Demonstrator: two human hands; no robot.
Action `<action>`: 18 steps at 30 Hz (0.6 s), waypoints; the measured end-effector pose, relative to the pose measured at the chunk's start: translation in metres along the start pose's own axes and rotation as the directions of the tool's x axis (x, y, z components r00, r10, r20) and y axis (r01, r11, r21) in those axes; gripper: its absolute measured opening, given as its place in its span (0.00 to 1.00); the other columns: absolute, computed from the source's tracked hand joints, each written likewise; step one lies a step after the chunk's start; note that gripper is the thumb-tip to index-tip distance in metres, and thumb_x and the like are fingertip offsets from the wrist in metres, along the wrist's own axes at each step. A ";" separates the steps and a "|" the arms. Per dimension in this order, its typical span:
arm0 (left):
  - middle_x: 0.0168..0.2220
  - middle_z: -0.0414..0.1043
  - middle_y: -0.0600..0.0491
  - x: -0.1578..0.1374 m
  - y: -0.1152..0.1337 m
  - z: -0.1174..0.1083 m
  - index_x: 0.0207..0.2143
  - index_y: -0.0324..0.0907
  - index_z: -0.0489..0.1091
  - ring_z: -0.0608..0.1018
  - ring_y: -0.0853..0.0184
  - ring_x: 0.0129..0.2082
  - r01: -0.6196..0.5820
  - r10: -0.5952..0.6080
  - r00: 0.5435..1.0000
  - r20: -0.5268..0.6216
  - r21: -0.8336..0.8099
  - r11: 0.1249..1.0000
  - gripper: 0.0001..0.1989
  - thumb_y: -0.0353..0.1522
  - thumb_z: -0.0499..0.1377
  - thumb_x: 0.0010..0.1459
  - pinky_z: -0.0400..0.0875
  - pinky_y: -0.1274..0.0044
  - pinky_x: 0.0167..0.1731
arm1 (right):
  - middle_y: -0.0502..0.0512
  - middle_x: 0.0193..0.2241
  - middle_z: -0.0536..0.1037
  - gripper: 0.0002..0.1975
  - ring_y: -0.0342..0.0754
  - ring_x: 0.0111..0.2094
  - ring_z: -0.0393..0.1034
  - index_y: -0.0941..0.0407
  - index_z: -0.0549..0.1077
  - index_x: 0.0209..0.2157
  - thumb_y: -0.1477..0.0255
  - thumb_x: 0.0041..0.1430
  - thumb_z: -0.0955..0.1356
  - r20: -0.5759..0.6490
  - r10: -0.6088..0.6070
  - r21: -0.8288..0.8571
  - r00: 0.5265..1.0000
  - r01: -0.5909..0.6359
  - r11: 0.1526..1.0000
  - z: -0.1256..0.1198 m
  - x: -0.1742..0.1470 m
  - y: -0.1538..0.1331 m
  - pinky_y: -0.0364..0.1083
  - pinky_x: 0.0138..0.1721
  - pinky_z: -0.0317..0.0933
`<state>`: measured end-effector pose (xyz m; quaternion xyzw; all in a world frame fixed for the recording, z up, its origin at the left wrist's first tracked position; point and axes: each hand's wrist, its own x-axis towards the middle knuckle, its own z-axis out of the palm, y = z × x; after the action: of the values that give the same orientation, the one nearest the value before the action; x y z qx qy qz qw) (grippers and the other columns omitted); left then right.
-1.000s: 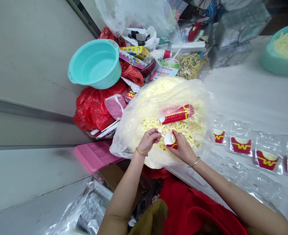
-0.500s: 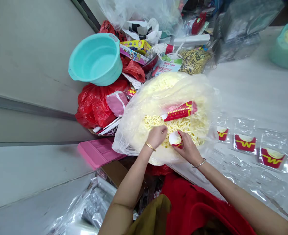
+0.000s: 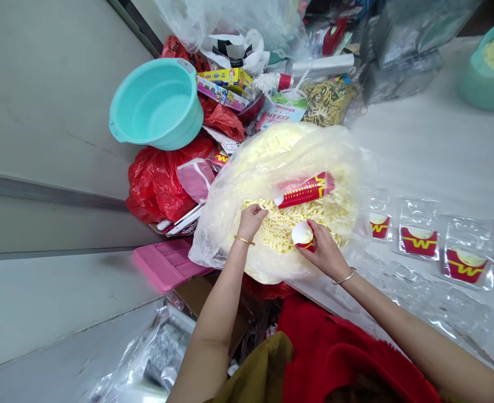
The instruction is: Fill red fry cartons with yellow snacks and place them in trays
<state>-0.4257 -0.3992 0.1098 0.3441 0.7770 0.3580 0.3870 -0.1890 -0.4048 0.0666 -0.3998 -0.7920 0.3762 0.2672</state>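
A large clear plastic bag (image 3: 217, 224) lies spread wide, full of small pale yellow fry-shaped pieces (image 3: 278, 232). Over the left part of the pile is my left hand (image 3: 252, 219), its fingertips pinched together; what they hold, if anything, is too small to make out. My right hand (image 3: 324, 249) grips a small red fry carton (image 3: 304, 235) with a white inside, tilted with its mouth facing up and left. Some pale pieces seem to be inside it. Just behind, a nested stack of red cartons (image 3: 303, 192) with yellow marks rests on the bag.
Clear pouches with red cartons (image 3: 418, 242) stand in a row on the white table (image 3: 406, 151) at right. A turquoise basin (image 3: 156, 106) sits at back left above a red plastic bag (image 3: 158, 182). A pink tray (image 3: 166, 263) juts out at left; another basin (image 3: 488, 78) is far right.
My left hand has moved left across the pile, away from the carton, its fingers now pinched. My right hand still holds the carton in nearly the same place. The view has shifted slightly.
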 end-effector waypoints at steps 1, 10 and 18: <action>0.18 0.54 0.61 -0.010 0.002 -0.002 0.23 0.40 0.61 0.58 0.77 0.17 0.035 -0.023 0.997 0.075 -0.167 0.985 0.08 0.33 0.58 0.47 0.51 0.81 0.21 | 0.63 0.50 0.66 0.35 0.59 0.51 0.62 0.55 0.51 0.61 0.63 0.56 0.68 0.002 -0.003 -0.002 1.000 0.003 1.000 0.001 0.002 -0.001 0.60 0.51 0.60; 0.19 0.54 0.61 -0.056 0.010 0.007 0.25 0.40 0.61 0.56 0.77 0.18 0.116 -0.008 0.935 0.355 -0.284 0.952 0.10 0.36 0.60 0.47 0.51 0.81 0.21 | 0.63 0.50 0.66 0.37 0.59 0.52 0.61 0.54 0.49 0.62 0.63 0.56 0.68 0.032 -0.057 0.046 0.998 0.056 0.997 0.019 0.013 -0.026 0.60 0.52 0.60; 0.31 0.72 0.48 -0.083 0.023 0.045 0.26 0.40 0.71 0.73 0.63 0.35 -0.405 0.211 0.907 0.366 0.614 0.678 0.10 0.29 0.52 0.56 0.63 0.72 0.38 | 0.62 0.49 0.66 0.33 0.58 0.51 0.61 0.53 0.51 0.62 0.73 0.56 0.66 0.050 -0.097 0.064 0.994 0.094 0.994 0.022 -0.004 -0.019 0.60 0.52 0.60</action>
<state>-0.3435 -0.4415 0.1387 0.6324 0.7241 0.0614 0.2684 -0.2108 -0.4240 0.0686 -0.3428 -0.8052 0.3975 0.2758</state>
